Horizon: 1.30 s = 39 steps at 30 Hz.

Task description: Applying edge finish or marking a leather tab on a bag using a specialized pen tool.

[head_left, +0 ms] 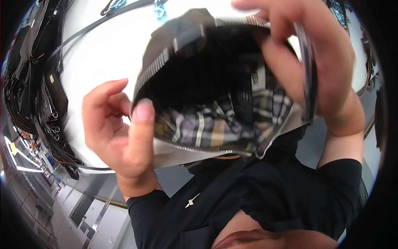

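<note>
Held up above the white table is a dark zippered bag (199, 70), its mouth gaping toward me. Plaid lining (207, 124) in grey, white and tan shows inside, along with a pale label (258, 76) and a dark tag (243, 108). My left hand (120, 124) is closed on the bag's left edge, thumb in front of the rim. At the right side, my right hand (319, 58) grips the rim with fingers bent. A dark, narrow strip (309, 79) runs down across this hand; blur hides what it is. Metal zipper teeth line the opening.
Several black bags with straps and metal rings (45, 91) are heaped along the left of the white table (99, 58). A dark strap (95, 25) curves over the table's far left. Shiny blue pieces (160, 11) lie at the back.
</note>
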Each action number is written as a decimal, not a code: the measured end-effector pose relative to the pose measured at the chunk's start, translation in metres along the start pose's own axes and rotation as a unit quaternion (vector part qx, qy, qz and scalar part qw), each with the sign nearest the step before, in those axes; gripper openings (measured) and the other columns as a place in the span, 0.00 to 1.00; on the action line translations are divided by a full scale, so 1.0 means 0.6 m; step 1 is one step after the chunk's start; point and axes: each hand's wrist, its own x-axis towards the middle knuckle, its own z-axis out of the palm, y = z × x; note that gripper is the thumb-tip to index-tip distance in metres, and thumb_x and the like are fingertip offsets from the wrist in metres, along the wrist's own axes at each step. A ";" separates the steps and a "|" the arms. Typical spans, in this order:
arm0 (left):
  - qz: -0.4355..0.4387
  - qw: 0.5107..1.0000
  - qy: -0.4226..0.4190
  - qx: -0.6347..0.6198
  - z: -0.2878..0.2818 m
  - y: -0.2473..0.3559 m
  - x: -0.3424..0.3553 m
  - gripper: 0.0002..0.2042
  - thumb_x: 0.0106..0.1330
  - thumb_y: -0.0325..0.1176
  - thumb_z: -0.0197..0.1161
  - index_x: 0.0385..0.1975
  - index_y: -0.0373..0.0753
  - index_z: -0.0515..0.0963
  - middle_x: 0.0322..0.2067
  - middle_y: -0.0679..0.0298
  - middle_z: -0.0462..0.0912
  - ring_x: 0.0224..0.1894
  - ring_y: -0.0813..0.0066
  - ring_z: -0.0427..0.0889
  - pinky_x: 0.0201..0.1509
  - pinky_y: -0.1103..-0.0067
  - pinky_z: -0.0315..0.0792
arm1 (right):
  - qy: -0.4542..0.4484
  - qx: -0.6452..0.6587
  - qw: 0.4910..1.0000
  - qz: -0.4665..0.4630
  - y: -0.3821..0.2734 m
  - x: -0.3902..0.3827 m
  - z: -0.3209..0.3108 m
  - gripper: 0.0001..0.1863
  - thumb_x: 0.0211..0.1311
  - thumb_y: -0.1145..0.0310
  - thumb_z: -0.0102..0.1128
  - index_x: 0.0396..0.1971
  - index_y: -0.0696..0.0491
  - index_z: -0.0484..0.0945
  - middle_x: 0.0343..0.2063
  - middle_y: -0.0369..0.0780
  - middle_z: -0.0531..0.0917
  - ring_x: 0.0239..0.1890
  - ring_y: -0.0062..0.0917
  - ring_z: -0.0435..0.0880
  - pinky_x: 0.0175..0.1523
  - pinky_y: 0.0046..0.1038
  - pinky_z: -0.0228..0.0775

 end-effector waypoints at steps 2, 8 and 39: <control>-0.113 0.990 -0.083 -0.029 -0.014 0.005 0.010 0.22 0.63 0.37 0.71 0.50 0.28 0.76 0.43 0.59 0.82 0.42 0.81 0.78 0.44 0.83 0.71 | 0.010 0.058 0.998 -0.009 0.010 0.001 -0.018 0.11 0.66 0.77 0.65 0.36 0.57 0.69 0.22 0.32 0.77 0.29 0.11 0.81 0.29 0.16 0.69; -0.134 0.940 -0.206 -0.237 -0.012 -0.002 -0.003 0.50 0.61 0.65 0.61 0.70 0.23 0.64 0.54 0.51 0.81 0.53 0.65 0.81 0.61 0.74 0.70 | -0.121 0.444 0.857 0.231 -0.015 -0.007 -0.015 0.20 0.61 0.74 0.73 0.43 0.56 0.67 0.34 0.38 0.81 0.35 0.17 0.79 0.37 0.20 0.67; -0.196 0.889 -0.051 -0.412 0.026 -0.008 0.016 0.22 0.77 0.25 0.51 0.69 0.30 0.62 0.61 0.49 0.76 0.60 0.60 0.81 0.65 0.67 0.76 | -0.253 0.458 0.791 0.318 -0.048 -0.010 -0.034 0.35 0.52 0.68 0.81 0.48 0.46 0.59 0.54 0.40 0.72 0.38 0.15 0.78 0.44 0.21 0.74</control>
